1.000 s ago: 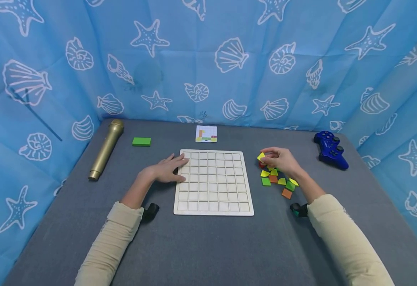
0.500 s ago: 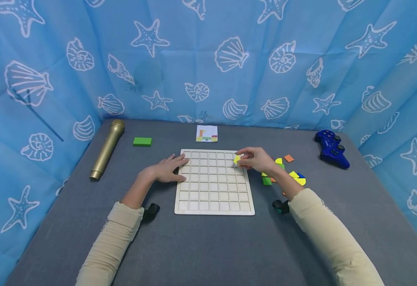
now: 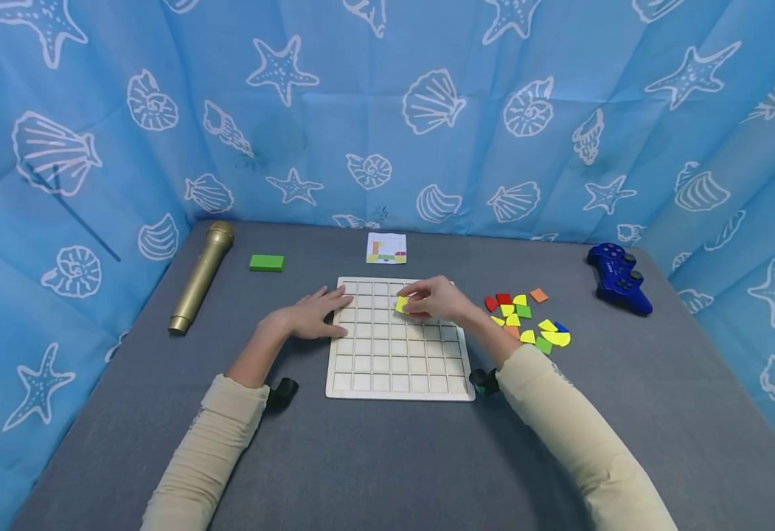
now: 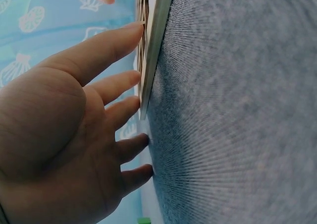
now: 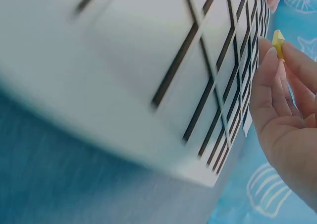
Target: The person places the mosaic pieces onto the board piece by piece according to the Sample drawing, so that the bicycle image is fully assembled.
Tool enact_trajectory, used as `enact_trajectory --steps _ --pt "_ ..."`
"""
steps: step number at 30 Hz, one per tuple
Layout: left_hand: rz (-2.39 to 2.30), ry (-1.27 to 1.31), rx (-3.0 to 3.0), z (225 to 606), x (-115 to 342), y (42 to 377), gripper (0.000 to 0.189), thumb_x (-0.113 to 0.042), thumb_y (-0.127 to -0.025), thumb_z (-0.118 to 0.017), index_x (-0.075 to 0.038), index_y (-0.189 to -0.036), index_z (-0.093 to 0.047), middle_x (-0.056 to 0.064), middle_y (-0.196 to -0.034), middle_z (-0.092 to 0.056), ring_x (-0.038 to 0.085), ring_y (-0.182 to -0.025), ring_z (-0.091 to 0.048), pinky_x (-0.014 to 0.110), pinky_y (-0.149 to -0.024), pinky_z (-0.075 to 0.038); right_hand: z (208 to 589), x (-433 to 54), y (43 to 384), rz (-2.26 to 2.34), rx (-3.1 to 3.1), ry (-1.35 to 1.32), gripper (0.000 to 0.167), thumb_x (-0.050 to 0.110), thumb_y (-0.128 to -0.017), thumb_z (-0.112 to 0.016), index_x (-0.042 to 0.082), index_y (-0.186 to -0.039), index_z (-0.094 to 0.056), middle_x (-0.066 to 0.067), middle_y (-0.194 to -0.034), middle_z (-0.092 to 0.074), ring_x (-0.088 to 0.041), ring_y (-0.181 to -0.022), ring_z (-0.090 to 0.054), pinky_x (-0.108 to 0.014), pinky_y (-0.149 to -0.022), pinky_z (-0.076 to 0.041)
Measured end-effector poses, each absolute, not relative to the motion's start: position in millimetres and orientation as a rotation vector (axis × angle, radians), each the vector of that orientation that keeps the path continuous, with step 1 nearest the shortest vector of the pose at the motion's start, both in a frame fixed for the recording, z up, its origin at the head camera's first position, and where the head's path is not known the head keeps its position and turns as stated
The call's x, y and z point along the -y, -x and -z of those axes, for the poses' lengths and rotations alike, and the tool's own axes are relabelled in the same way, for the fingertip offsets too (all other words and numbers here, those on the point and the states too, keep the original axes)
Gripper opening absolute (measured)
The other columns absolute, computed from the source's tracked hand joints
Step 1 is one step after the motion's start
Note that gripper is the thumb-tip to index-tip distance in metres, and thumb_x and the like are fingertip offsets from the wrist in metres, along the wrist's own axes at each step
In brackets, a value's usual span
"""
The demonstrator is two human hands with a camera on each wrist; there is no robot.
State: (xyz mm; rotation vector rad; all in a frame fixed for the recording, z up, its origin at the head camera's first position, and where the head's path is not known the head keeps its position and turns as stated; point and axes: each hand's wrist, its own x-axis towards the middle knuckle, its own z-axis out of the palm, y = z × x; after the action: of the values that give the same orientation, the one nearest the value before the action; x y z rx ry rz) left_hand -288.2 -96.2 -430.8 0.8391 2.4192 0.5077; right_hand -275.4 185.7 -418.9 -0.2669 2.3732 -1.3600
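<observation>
A white board (image 3: 362,366) with a grid of square cells lies flat on the grey table. Over its upper middle, my right hand (image 3: 442,301) pinches a small yellow tile (image 3: 401,304) between thumb and fingertips; the right wrist view shows the same yellow tile (image 5: 278,44) at the tips. At the board's left edge rests my left hand (image 3: 302,315), fingers spread and straight. In the left wrist view its thumb and two fingers meet the board's edge (image 4: 153,50), while the other two fingertips reach the cloth.
Right of the board lies a loose pile of small tiles (image 3: 523,312), red, yellow, green, orange and blue. Behind the board is a printed pattern card (image 3: 386,248). A green block (image 3: 267,263) and gold microphone (image 3: 203,277) lie left; a blue game controller (image 3: 618,279) lies far right.
My right hand has picked the yellow tile up from the pile and carried it left over the board. Several tiles in the pile have shifted and spread. The left hand stays put.
</observation>
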Motion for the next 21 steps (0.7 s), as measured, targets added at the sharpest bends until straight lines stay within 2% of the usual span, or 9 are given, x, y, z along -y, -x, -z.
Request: enact_trajectory --steps 12,21 --pt "-0.485 -0.815 -2.43 431 95 288 0.072 -0.038 -0.096 -0.056 -0.011 -0.153 -0.02 0.013 -0.159 -0.005 0.039 -0.142 0.001 0.057 -0.111 -0.006 426 -160 279 1.4 -2.298 0.149 0.03 0.007 -0.088 -0.069 0.0 -0.117 -0.066 -0.018 -0.092 -0.066 -0.028 -0.084 -0.068 -0.035 -0.072 -0.056" --pt "-0.489 -0.815 -2.421 431 97 289 0.073 -0.038 -0.096 -0.056 -0.011 -0.153 -0.02 0.012 -0.159 -0.005 0.038 -0.142 0.001 0.056 -0.111 -0.005 425 -146 279 1.347 -2.356 0.084 0.02 0.009 -0.088 -0.069 0.001 -0.107 -0.071 -0.011 -0.088 -0.068 -0.02 -0.077 -0.067 -0.03 -0.067 -0.056"
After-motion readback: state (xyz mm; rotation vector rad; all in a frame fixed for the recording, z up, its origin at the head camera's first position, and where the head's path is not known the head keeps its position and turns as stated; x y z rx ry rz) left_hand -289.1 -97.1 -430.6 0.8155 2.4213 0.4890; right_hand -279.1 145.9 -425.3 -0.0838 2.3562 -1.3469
